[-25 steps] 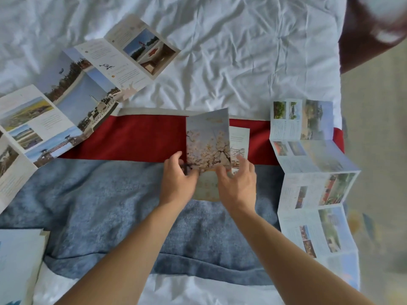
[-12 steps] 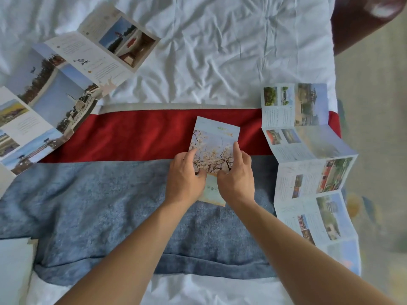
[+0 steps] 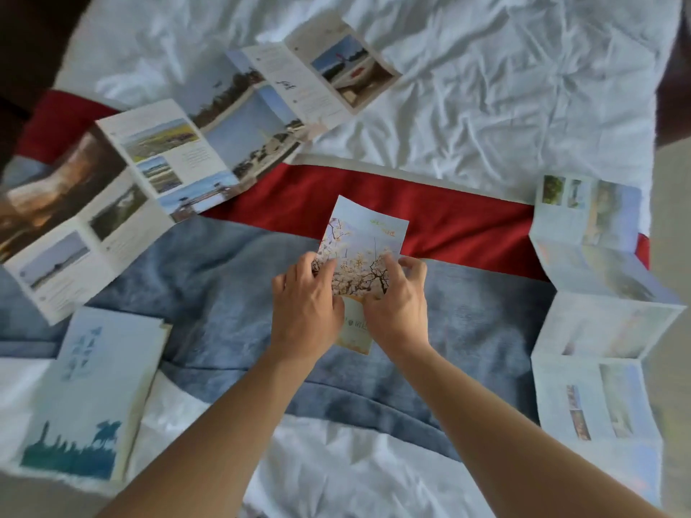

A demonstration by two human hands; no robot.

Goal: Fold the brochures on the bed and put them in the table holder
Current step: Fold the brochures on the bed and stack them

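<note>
A folded brochure with a blossom picture (image 3: 364, 248) lies at the middle of the bed, across the red stripe and the blue blanket. My left hand (image 3: 304, 312) holds its left edge, and my right hand (image 3: 398, 304) holds its right edge, fingers on top. A long unfolded brochure with landscape photos (image 3: 179, 158) spreads across the left. Another unfolded zigzag brochure (image 3: 594, 304) lies along the bed's right edge. A folded pale-blue brochure with a teal skyline (image 3: 86, 398) rests at the lower left. No table holder is in view.
The bed has a wrinkled white sheet (image 3: 486, 87), a red band (image 3: 467, 226) and a blue blanket (image 3: 209, 293). Beige floor (image 3: 673, 218) shows past the right edge.
The raised flap of the blossom brochure has been folded down flat, and both hands now press on it. My view has swung left, bringing the pale-blue folded brochure into sight.
</note>
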